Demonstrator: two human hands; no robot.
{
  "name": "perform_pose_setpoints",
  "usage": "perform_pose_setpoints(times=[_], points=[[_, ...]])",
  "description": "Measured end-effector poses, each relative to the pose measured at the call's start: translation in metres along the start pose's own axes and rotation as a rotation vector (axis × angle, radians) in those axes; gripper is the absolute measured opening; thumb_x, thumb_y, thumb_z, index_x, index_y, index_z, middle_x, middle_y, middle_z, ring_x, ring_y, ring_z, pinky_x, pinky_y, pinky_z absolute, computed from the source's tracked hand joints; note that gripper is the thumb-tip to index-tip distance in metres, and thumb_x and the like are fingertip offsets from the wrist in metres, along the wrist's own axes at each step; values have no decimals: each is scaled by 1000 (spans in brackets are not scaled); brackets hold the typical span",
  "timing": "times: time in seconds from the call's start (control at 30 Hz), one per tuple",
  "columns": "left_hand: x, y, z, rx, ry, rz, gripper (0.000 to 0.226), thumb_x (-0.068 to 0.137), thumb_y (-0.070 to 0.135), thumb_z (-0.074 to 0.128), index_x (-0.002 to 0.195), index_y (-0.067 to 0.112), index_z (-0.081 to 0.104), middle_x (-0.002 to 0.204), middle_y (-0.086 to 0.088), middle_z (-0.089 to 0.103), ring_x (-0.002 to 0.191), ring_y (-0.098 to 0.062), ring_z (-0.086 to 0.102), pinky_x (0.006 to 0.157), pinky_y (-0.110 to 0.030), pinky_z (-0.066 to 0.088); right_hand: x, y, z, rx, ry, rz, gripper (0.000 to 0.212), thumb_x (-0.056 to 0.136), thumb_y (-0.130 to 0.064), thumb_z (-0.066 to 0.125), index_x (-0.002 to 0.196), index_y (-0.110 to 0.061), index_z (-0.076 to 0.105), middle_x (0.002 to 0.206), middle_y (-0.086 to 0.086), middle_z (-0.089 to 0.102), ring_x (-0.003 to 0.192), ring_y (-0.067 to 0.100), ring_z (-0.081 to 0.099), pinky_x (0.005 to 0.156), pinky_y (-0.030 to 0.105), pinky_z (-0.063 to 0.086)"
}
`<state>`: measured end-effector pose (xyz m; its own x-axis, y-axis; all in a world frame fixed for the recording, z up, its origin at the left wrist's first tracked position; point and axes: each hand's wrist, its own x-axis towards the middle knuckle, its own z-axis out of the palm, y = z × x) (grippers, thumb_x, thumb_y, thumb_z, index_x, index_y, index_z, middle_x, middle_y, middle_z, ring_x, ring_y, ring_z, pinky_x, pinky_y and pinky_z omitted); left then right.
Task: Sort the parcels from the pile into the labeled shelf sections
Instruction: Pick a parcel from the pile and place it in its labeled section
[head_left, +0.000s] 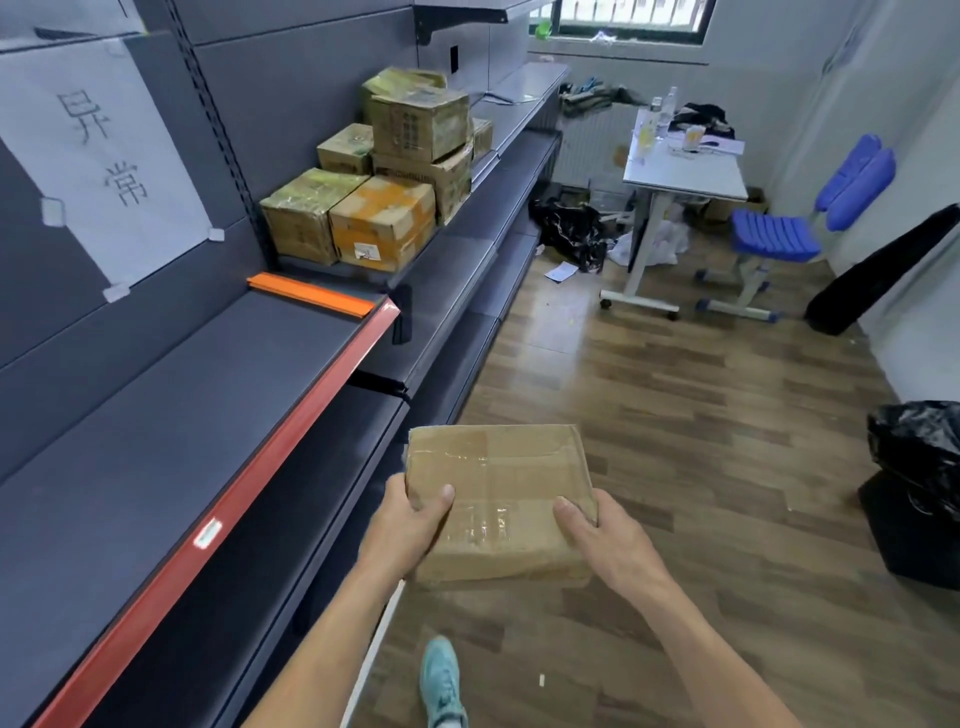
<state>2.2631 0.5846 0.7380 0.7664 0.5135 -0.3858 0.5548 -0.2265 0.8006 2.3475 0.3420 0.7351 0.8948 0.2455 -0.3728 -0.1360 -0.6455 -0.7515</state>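
I clasp the parcel (498, 488) in left hand (410, 525) and right hand (602, 535); the shelf (182, 415) lies left of my grip, nearer the left.

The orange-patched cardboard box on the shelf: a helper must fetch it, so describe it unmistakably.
Follow the grey metal shelving past the orange divider strip to the stacked cardboard boxes. The box sits in the bottom row at the shelf edge; it alone shows orange patches, with a white label.

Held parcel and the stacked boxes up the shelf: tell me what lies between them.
Head view: between the held parcel and the stacked boxes, only bare shelf boards and an orange divider.
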Motion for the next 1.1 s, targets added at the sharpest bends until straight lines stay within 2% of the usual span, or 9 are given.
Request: perform_pose_setpoints(times=[0.2, 0.33, 0.47, 0.67, 0.77, 0.83, 0.87, 1.0, 1.1], points=[[111, 42, -21, -24, -3, 28, 42, 95, 55, 63, 124, 29, 47, 106, 14, 63, 95, -7, 64, 80, -38, 57, 110, -57, 8, 2, 22, -9, 41, 94, -63, 51, 118, -32, 60, 107, -14, 68, 95, 1, 62, 71, 22, 46], [168, 72, -42, -14, -8, 12, 42, 94, 57, 62, 122, 30, 47, 112, 10, 65, 103, -15, 65, 94, -46, 56, 166, -94, 10, -7, 48, 23, 41, 92, -65, 51, 115, -33, 61, 106, -13, 68, 93, 3, 61, 74, 28, 46], [215, 103, -67, 26, 12, 47, 44, 96, 56, 60, 126, 27, 48, 115, 8, 66, 106, -19, 65, 97, -46, 53, 215, -135, 7, -32, 73, -10, 41, 91, -67, 50, 113, -33, 61, 107, -13, 69, 96, 8, 62, 75, 32, 46], [259, 145, -102, 27, 115, 60, 47, 95, 59, 57, 129, 29, 45, 114, 9, 64, 108, -21, 63, 95, -42, 52, 276, -199, 0, 8, 57, -119, 31, 92, -64, 54, 101, -36, 63, 95, -18, 71, 86, -2, 63, 69, 23, 46], [274, 159, -116, 12, 154, 55, 43, 96, 62, 55, 124, 33, 41, 114, 10, 62, 108, -20, 62, 96, -46, 53, 305, -230, -3, 0, 45, -185, 30, 91, -64, 52, 98, -36, 61, 86, -19, 71, 78, -2, 64, 67, 25, 46], [284, 170, -124, -14, 205, 41, 46, 96, 62, 55, 128, 31, 44, 116, 10, 63, 110, -20, 62, 97, -47, 53, 325, -248, -4, -3, 14, -237, 29, 91, -66, 52, 99, -39, 60, 82, -27, 68, 75, -5, 62, 66, 25, 44], [289, 175, -128, -27, 235, 34, 47, 96, 62, 55, 129, 30, 45, 117, 10, 63, 110, -20, 62, 97, -47, 53, 336, -257, -6, -12, -4, -264, 29, 91, -66, 51, 99, -40, 58, 81, -31, 66, 75, -6, 61, 66, 25, 43], [310, 195, -137, -98, 357, 10, 43, 95, 63, 56, 126, 33, 49, 116, 13, 65, 109, -17, 63, 97, -48, 53, 385, -296, -13, -71, -95, -362, 29, 92, -66, 50, 111, -45, 56, 92, -24, 67, 88, -6, 60, 68, 22, 43], [326, 212, -137, -157, 446, -9, 38, 95, 63, 57, 121, 36, 50, 112, 18, 65, 105, -12, 65, 95, -47, 55, 422, -324, -23, -90, -180, -431, 34, 87, -73, 48, 109, -48, 55, 92, -26, 68, 90, -3, 63, 68, 23, 46]])
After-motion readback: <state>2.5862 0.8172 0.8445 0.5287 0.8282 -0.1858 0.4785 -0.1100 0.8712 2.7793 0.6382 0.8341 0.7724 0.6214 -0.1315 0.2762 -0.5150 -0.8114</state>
